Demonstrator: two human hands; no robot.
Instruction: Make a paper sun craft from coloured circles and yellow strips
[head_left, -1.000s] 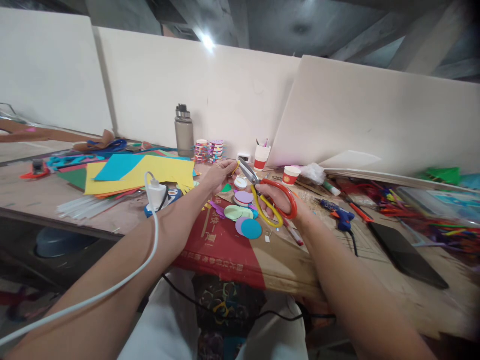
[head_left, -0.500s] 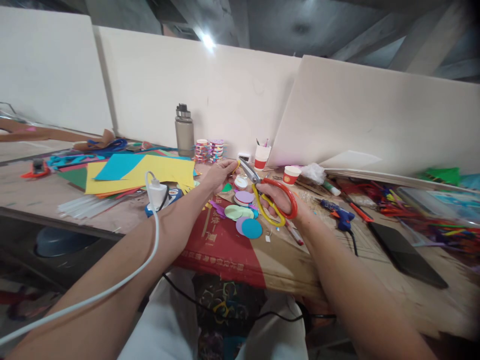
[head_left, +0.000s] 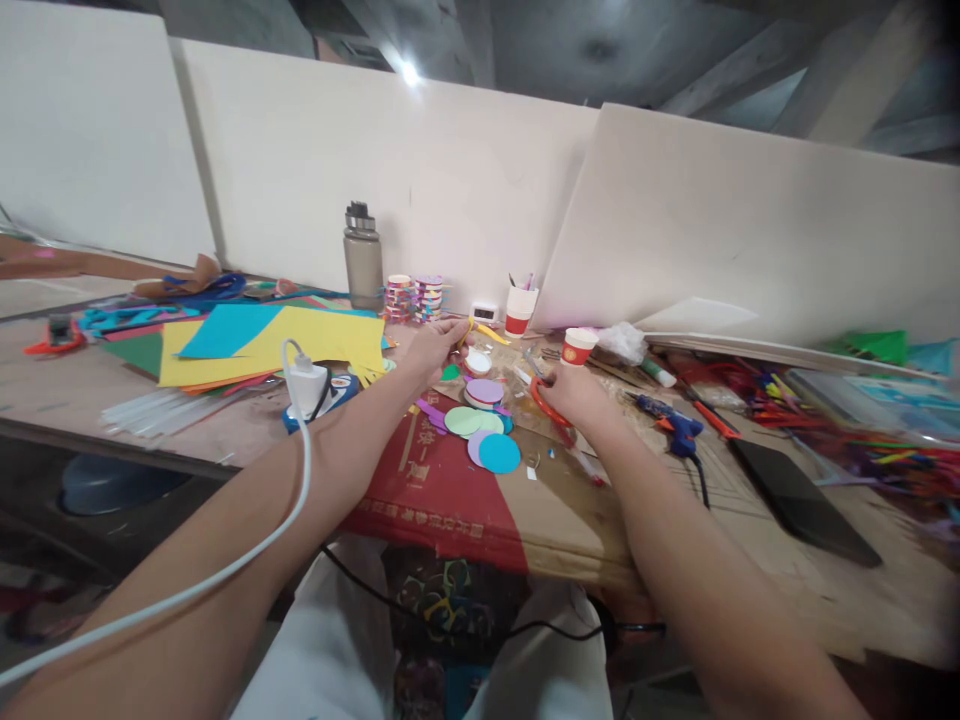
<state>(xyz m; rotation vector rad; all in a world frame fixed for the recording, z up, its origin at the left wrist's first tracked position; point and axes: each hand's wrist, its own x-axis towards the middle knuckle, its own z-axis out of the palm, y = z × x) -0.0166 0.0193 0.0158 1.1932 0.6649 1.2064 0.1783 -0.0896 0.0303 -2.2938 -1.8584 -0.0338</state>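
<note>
Between the fingertips of my left hand (head_left: 444,345) is a narrow yellow paper strip (head_left: 491,333), its free end pointing right. My right hand (head_left: 576,392) is low over the cardboard with its fingers at the scissors (head_left: 546,404). Their red handle shows beside the hand; the yellow handle is hidden. Below my left hand sits a white round piece (head_left: 478,362). Nearer me are a lilac-topped round piece (head_left: 484,392), pale green discs (head_left: 466,421) and a blue disc (head_left: 499,453), which overlaps a lilac one.
Yellow paper sheets (head_left: 315,338) and a white plug (head_left: 306,383) with its cable lie left. A bottle (head_left: 363,260), two wrapped cups and a pen cup (head_left: 520,310) stand behind. Rightward are a paper cup (head_left: 578,346), a glue gun (head_left: 679,432) and a black phone (head_left: 799,500).
My right hand has lowered the scissors to the right, away from my left hand. The yellow strip now extends clear of the blades. My left hand stays nearly in place.
</note>
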